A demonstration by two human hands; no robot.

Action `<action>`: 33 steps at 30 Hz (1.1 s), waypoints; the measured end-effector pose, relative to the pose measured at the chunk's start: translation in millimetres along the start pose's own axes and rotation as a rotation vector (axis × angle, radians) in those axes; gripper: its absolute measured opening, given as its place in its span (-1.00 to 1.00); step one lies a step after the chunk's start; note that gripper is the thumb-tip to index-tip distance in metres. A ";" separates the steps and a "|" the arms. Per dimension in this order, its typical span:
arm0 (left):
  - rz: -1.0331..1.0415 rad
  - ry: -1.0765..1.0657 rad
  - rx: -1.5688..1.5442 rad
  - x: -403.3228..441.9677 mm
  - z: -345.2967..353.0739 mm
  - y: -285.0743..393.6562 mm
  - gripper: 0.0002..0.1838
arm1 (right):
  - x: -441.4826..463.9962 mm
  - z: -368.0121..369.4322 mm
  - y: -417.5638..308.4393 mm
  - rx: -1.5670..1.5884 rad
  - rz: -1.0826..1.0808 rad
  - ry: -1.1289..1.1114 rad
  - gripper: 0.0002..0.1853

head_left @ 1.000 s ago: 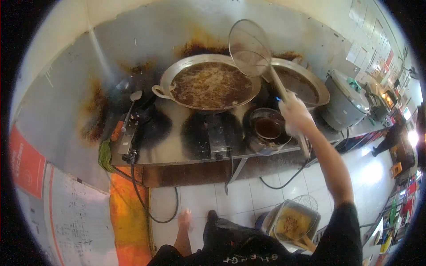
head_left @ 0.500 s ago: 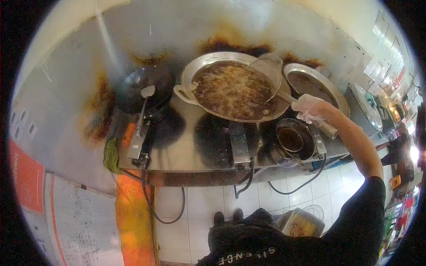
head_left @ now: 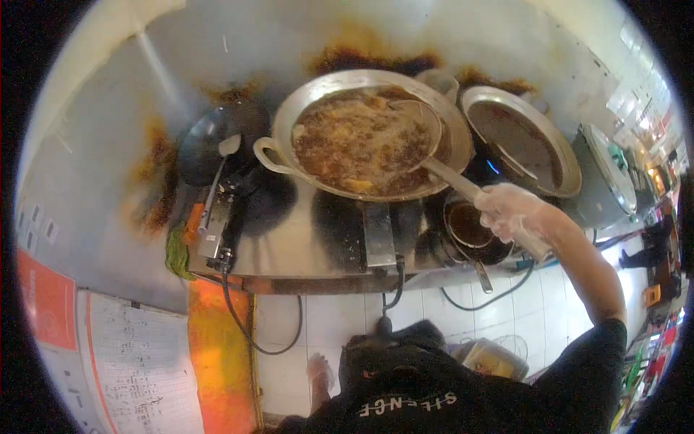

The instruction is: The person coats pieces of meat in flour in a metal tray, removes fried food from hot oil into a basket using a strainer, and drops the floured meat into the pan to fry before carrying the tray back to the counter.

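Observation:
My right hand (head_left: 515,213), in a thin clear glove, is wrapped round the thick handle of a long-handled mesh skimmer (head_left: 450,178). The skimmer's round head lies in the right part of a large metal wok (head_left: 285,119), in dark bubbling oil. Golden-brown pieces of frying food (head_left: 361,184) show among the bubbles. My left hand (head_left: 320,367) hangs low beside my body, over the floor and away from the stove. It is smeared by motion, so its fingers cannot be made out clearly.
Left of the wok, a turner (head_left: 229,147) rests across a dark wok (head_left: 206,155). On the right stand a wide pan of dark liquid (head_left: 571,155) and a lidded pot (head_left: 611,177). A small strainer (head_left: 477,242) sits in front. Black hoses (head_left: 298,336) hang from the stove.
The skimmer's head has gone from the wok's right rim leftward, down into the oil. My right hand has come slightly lower. My left hand has come into view at the bottom.

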State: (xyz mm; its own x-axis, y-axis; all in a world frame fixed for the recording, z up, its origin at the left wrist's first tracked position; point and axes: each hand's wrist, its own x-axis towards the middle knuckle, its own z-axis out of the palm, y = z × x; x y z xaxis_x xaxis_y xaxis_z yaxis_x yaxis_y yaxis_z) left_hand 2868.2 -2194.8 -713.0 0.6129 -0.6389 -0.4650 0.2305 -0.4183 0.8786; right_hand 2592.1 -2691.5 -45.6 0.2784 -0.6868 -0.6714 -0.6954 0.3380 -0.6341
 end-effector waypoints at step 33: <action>0.162 -0.364 1.066 149.2 -80.2 -2.6 -0.58 | -2.7 124.4 -36.6 1.298 0.242 -0.320 -0.59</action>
State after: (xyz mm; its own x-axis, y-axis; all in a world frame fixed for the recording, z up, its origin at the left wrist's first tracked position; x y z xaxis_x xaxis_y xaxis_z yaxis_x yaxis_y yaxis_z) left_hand 3019.7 -2237.3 -776.0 0.2815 -0.8120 -0.5114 -0.6979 -0.5390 0.4717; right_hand 2699.2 -2622.0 -68.3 0.5036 -0.4060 -0.7626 0.3220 0.9073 -0.2704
